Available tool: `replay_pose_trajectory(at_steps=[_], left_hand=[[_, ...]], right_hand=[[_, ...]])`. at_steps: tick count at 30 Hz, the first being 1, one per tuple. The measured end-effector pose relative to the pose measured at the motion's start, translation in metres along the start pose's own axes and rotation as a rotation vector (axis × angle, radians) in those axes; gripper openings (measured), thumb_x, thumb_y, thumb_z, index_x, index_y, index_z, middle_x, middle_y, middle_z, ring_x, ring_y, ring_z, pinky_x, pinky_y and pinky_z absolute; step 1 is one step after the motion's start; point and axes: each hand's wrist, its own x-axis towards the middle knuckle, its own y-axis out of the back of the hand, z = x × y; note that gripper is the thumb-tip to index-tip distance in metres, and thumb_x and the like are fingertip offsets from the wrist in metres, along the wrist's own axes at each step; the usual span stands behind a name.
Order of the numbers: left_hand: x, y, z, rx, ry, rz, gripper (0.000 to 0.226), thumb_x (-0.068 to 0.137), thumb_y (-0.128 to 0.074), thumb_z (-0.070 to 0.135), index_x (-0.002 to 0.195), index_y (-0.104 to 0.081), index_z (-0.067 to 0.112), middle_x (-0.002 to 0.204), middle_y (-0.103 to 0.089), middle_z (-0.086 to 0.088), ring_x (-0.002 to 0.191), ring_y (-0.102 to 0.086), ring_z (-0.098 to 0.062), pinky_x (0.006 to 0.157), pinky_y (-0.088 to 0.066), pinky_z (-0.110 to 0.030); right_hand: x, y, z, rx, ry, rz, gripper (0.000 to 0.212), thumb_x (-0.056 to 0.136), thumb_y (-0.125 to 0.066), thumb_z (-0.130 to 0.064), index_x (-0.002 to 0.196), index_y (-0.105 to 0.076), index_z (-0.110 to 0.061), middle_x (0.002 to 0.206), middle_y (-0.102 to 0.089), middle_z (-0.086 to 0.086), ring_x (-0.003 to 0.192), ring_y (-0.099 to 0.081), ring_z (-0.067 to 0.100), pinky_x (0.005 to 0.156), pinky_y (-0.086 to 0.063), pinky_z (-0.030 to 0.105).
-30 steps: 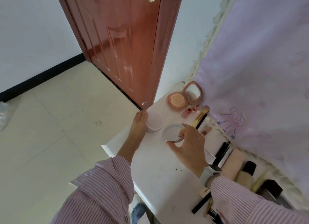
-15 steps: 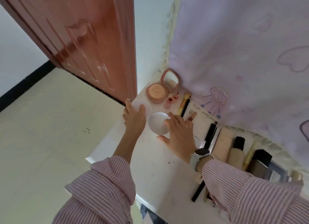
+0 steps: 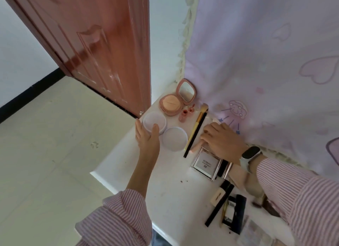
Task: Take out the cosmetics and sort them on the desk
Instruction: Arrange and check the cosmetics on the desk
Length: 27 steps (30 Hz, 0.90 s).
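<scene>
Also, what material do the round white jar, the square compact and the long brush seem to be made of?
Round white jar: probably frosted plastic, matte and slightly translucent.
Square compact: mirror-like silver edge, so metal or metallised plastic; I cannot tell which.
Long brush: pale yellow handle, perhaps bamboo or wood, with soft bristles.

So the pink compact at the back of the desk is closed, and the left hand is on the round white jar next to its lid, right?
Not quite. The head view shows the pink compact open, its mirror up and the puff showing. The rest holds: the left hand touches the round white jar, and the lid lies beside it on the desk.
</scene>
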Motion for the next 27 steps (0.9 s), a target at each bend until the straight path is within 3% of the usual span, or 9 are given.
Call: replay_pose_trajectory(at_steps=[5, 7, 9, 11, 15, 18, 20, 23, 27], left_hand=[[-0.026, 0.011, -0.029, -0.012, -0.067, 0.045, 0.057, 0.095, -0.046, 0.018, 0.145, -0.019, 0.017, 0.151, -0.014, -0.003, 0.134, -0.029, -0.026, 0.11, -0.029, -0.047], [-0.037, 0.013, -0.037, -0.004, -0.094, 0.113, 0.05, 0.094, -0.046, 0.013, 0.141, -0.029, 0.015, 0.145, -0.025, -0.003, 0.127, -0.039, -0.026, 0.105, -0.036, -0.044], [-0.05, 0.012, -0.041, 0.04, -0.187, 0.229, 0.04, 0.092, -0.048, 0.008, 0.131, -0.044, 0.011, 0.131, -0.039, -0.001, 0.121, -0.044, -0.024, 0.097, -0.042, -0.037], [-0.066, 0.007, -0.043, 0.106, -0.297, 0.28, 0.028, 0.09, -0.052, 0.006, 0.118, -0.055, 0.01, 0.114, -0.049, 0.004, 0.111, -0.05, -0.023, 0.087, -0.045, -0.033], [-0.098, -0.016, -0.04, 0.19, -0.491, 0.033, 0.023, 0.089, -0.057, 0.025, 0.112, -0.056, 0.024, 0.1, -0.059, 0.01, 0.089, -0.058, -0.007, 0.073, -0.049, -0.023], [-0.116, -0.031, -0.042, 0.161, -0.56, -0.139, 0.024, 0.087, -0.059, 0.031, 0.11, -0.053, 0.034, 0.089, -0.059, 0.018, 0.077, -0.058, 0.001, 0.067, -0.044, -0.008], [-0.123, -0.035, -0.045, 0.162, -0.615, -0.102, 0.017, 0.088, -0.057, 0.032, 0.102, -0.063, 0.025, 0.079, -0.057, 0.018, 0.07, -0.056, 0.0, 0.062, -0.042, -0.007], [-0.13, -0.038, -0.05, 0.258, -0.709, 0.002, 0.031, 0.092, -0.049, 0.034, 0.093, -0.065, 0.007, 0.076, -0.054, 0.012, 0.062, -0.051, -0.005, 0.055, -0.042, -0.014], [-0.14, -0.041, -0.051, 0.408, -0.731, 0.06, 0.062, 0.096, -0.018, 0.047, 0.084, -0.062, 0.004, 0.078, -0.059, -0.001, 0.053, -0.051, -0.015, 0.042, -0.038, -0.024]], right_hand=[[0.001, 0.0, 0.009, -0.09, 0.077, -0.029, 0.016, 0.081, -0.056, -0.01, 0.097, -0.06, -0.01, 0.099, -0.059, 0.008, 0.088, -0.055, 0.026, 0.078, -0.047, 0.039], [-0.006, 0.005, 0.015, -0.016, 0.054, 0.08, 0.016, 0.071, -0.069, -0.006, 0.086, -0.063, -0.007, 0.085, -0.062, 0.009, 0.074, -0.059, 0.027, 0.064, -0.049, 0.036], [-0.016, 0.011, 0.015, 0.281, -0.084, 0.149, 0.014, 0.073, -0.068, -0.003, 0.084, -0.06, -0.009, 0.079, -0.059, 0.004, 0.071, -0.058, 0.022, 0.055, -0.044, 0.028], [-0.024, 0.02, 0.007, 0.692, -0.347, 0.224, 0.014, 0.082, -0.061, -0.009, 0.08, -0.052, -0.019, 0.071, -0.056, -0.007, 0.066, -0.054, 0.004, 0.057, -0.038, 0.011], [-0.04, 0.036, -0.022, 1.581, -0.548, 0.194, 0.013, 0.084, -0.056, -0.003, 0.082, -0.054, -0.015, 0.057, -0.061, -0.007, 0.052, -0.051, 0.004, 0.051, -0.042, 0.012], [-0.058, 0.035, -0.048, 1.908, -0.59, 0.165, 0.019, 0.084, -0.056, 0.0, 0.074, -0.06, -0.016, 0.059, -0.057, 0.002, 0.051, -0.045, 0.012, 0.047, -0.038, 0.019], [-0.066, 0.034, -0.057, 1.977, -0.629, 0.149, 0.016, 0.081, -0.062, -0.01, 0.067, -0.063, -0.017, 0.057, -0.054, 0.003, 0.05, -0.042, 0.013, 0.045, -0.034, 0.019], [-0.075, 0.034, -0.059, 1.969, -0.691, 0.173, 0.024, 0.076, -0.062, -0.034, 0.07, -0.065, -0.011, 0.046, -0.046, -0.005, 0.042, -0.034, 0.008, 0.042, -0.031, 0.018], [-0.084, 0.034, -0.063, 1.893, -0.605, 0.203, 0.019, 0.085, -0.055, -0.026, 0.079, -0.06, -0.009, 0.048, -0.047, -0.01, 0.045, -0.039, 0.005, 0.048, -0.036, 0.017]])
